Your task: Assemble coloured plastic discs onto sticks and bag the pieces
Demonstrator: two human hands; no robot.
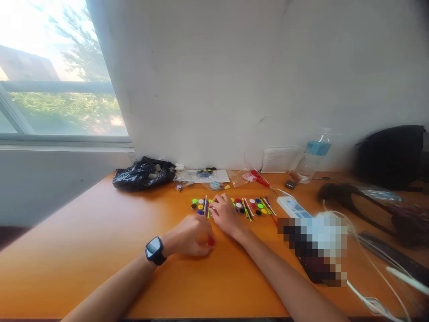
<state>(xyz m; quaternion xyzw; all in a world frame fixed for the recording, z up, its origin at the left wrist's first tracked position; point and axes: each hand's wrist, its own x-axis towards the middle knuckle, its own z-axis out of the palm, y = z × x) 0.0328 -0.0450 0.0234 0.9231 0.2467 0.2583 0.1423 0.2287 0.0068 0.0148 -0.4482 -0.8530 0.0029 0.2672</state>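
Observation:
My left hand [191, 235] rests on the orange table [83, 241], fingers curled around a small red piece [211, 242]; a dark smartwatch [154, 250] sits on that wrist. My right hand [224, 213] lies further forward with fingers bent down onto a spread of small coloured round pieces and thin sticks [250, 206]. Its fingertips touch the sticks near the left group of pieces [199, 205]. Whether it grips one I cannot make out.
A crumpled black plastic bag [144, 173] lies at the back left by the wall. Small packets and papers [211, 176] lie behind the pieces. A water bottle [313, 161], power strip [293, 206], white cables [368, 250] and a black bag [390, 154] crowd the right side.

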